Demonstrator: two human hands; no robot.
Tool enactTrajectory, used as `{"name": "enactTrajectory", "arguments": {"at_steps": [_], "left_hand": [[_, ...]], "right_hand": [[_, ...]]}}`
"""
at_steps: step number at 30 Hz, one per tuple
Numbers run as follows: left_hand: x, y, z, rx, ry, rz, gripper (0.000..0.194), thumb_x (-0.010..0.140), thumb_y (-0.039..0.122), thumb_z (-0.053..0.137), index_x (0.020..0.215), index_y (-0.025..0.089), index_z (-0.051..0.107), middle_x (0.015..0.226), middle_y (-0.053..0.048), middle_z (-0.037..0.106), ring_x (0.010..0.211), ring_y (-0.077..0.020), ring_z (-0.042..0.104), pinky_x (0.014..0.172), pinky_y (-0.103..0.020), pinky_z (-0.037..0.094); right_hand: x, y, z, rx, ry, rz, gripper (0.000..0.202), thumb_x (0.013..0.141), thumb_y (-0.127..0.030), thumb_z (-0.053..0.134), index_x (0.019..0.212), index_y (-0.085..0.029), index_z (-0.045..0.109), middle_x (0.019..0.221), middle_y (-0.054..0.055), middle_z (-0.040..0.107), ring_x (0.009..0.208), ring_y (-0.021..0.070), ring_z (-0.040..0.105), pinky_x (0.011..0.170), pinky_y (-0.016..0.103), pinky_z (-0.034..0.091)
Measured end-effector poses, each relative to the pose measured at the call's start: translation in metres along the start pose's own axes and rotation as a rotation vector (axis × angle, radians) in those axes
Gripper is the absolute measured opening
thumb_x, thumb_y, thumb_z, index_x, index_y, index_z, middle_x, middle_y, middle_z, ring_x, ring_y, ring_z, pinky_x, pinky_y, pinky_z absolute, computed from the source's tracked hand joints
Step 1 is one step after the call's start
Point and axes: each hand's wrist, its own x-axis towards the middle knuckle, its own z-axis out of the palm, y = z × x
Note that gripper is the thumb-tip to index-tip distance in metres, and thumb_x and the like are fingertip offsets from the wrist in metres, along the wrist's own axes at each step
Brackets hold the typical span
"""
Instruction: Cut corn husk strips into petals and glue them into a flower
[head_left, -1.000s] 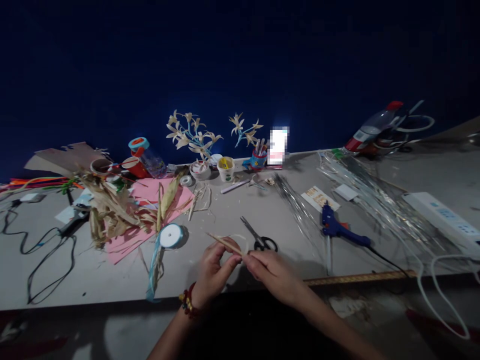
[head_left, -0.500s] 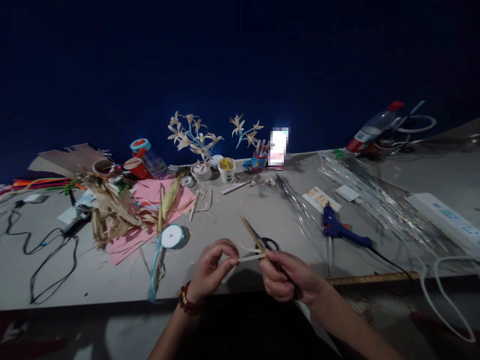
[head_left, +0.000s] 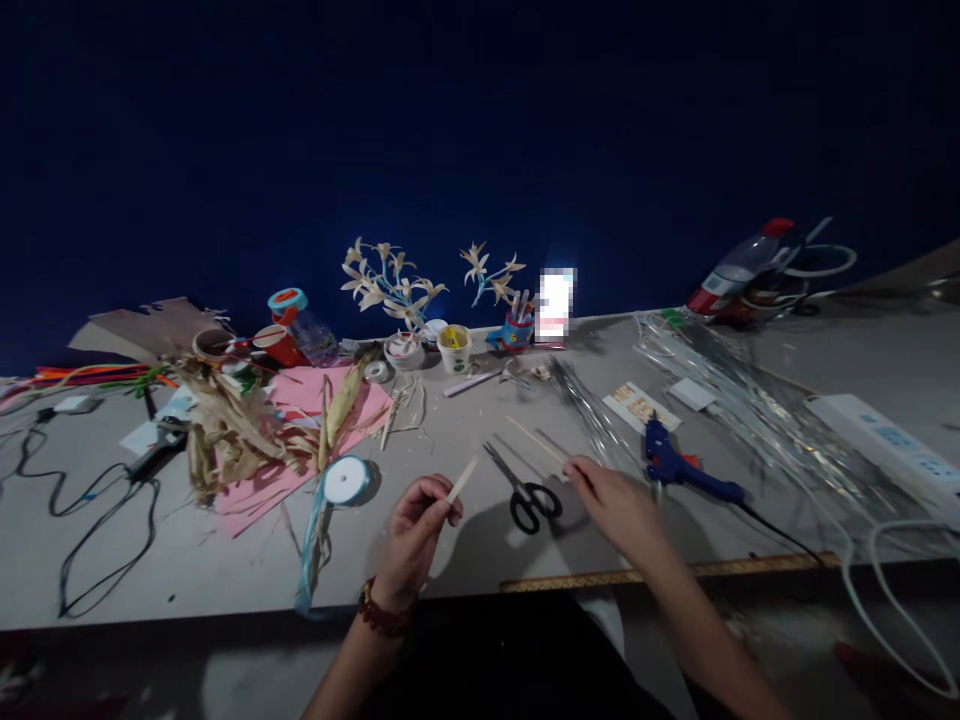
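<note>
Half a second ago the two hands met in front of the scissors (head_left: 519, 487), with a pale strand running between them; now they are drawn apart, one on either side of the scissors. The left hand (head_left: 416, 525), to the left of the scissors, pinches a short pale strip (head_left: 462, 480) between thumb and fingers, its free end pointing up and toward the blades. The right hand (head_left: 611, 505), to the right of the scissors, pinches a thin stem-like piece (head_left: 536, 440) at one end, the rest reaching back leftward beyond the handles. In this dim light it is hard to say whether that piece is husk or a stick.

The scissors themselves have stayed lying on the counter (head_left: 465, 560), touched by neither hand. For the work, the parting seems to mean that strip and stem are now two separate pieces, each free to be dealt with alone. The husk pile (head_left: 232, 430) lies well left of the scissors, the glue gun (head_left: 679, 465) to their right, beyond the right hand.
</note>
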Motion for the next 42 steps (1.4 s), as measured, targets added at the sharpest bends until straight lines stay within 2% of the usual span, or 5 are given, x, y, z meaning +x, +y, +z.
{"name": "enactTrajectory", "arguments": {"at_steps": [6,12,16,32,42], "left_hand": [[-0.002,-0.004,0.004,0.024,0.024,0.027,0.02,0.083,0.032,0.075,0.079,0.017,0.064,0.08,-0.002,0.058,0.069,-0.0123,0.056,0.064,-0.025,0.045],[-0.006,-0.012,0.004,0.134,-0.007,0.081,0.019,0.086,0.033,0.072,0.08,0.017,0.065,0.085,-0.003,0.059,0.074,-0.0142,0.058,0.072,-0.029,0.049],[-0.011,-0.015,0.001,0.21,-0.027,0.096,0.015,0.088,0.032,0.069,0.083,0.018,0.066,0.088,-0.004,0.06,0.082,-0.0165,0.057,0.074,-0.028,0.048],[-0.019,-0.008,0.009,0.325,-0.017,-0.052,0.018,0.083,0.033,0.073,0.082,0.017,0.065,0.084,-0.003,0.061,0.085,-0.0174,0.057,0.08,-0.028,0.046],[-0.005,0.008,-0.005,0.119,0.087,-0.118,0.02,0.078,0.03,0.079,0.08,0.016,0.064,0.077,-0.001,0.063,0.072,-0.0129,0.059,0.074,-0.026,0.048]], "right_hand": [[0.006,0.008,0.014,-0.018,0.205,-0.124,0.028,0.098,-0.03,0.042,0.095,-0.017,0.066,0.098,0.013,0.071,0.091,0.0271,0.063,0.081,0.036,0.043],[-0.014,-0.068,0.008,0.853,-0.031,-0.305,0.02,0.094,-0.037,0.057,0.096,-0.02,0.066,0.094,0.005,0.069,0.086,0.0193,0.064,0.078,0.03,0.05],[-0.021,-0.106,0.016,1.084,-0.063,-0.392,0.017,0.09,-0.036,0.064,0.084,-0.02,0.062,0.08,0.0,0.063,0.076,0.0163,0.06,0.071,0.028,0.049],[-0.023,-0.09,0.013,0.349,-0.034,-0.657,0.006,0.09,-0.017,0.057,0.086,-0.019,0.061,0.085,0.005,0.067,0.082,0.0204,0.059,0.073,0.03,0.042],[-0.018,-0.019,0.029,-0.05,0.056,-0.264,0.011,0.087,-0.03,0.066,0.089,-0.02,0.062,0.095,0.007,0.067,0.084,0.0253,0.066,0.069,0.032,0.044]]}}
